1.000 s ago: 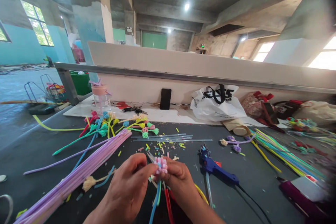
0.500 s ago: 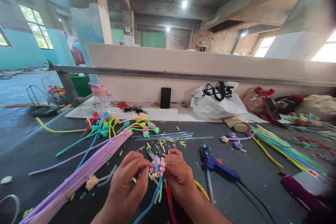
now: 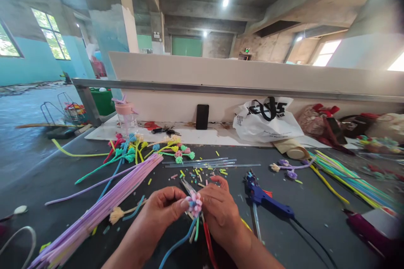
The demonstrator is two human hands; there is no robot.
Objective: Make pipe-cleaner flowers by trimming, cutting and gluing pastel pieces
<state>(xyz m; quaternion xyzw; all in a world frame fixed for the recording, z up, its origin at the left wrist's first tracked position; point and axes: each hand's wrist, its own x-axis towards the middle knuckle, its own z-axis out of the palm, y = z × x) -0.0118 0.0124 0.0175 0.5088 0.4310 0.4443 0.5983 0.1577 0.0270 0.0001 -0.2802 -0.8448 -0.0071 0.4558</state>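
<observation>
Head view. My left hand (image 3: 164, 209) and right hand (image 3: 219, 210) meet low at the centre of the dark table (image 3: 315, 214), forearms entering from 6 o'clock, knuckles up, fingers curled inward. Both pinch the small pipe-cleaner flower (image 3: 194, 204) between thumb and fingertips; the flower sits between the two hands, just above the tabletop. It is a fuzzy cluster of pink, white and blue loops, with blue and green chenille stems (image 3: 186, 237) trailing down toward 6 o'clock. A red-handled tool (image 3: 208, 241) lies under the right hand; I cannot tell whether the hand touches it.

At 3 o'clock of the hands, near them, lies a blue glue gun (image 3: 263, 199), hard plastic, its black cord running off to 4 o'clock. At 9 o'clock a long bundle of lilac pipe cleaners (image 3: 104, 206) slants across the table, soft and bristly. At 11 o'clock are finished flowers (image 3: 142, 147) on bright stems; at 12 o'clock, short cut scraps (image 3: 198, 172) and clear glue sticks (image 3: 205, 162). Farther at 1 o'clock sits a crinkled white plastic bag (image 3: 267, 119).
</observation>
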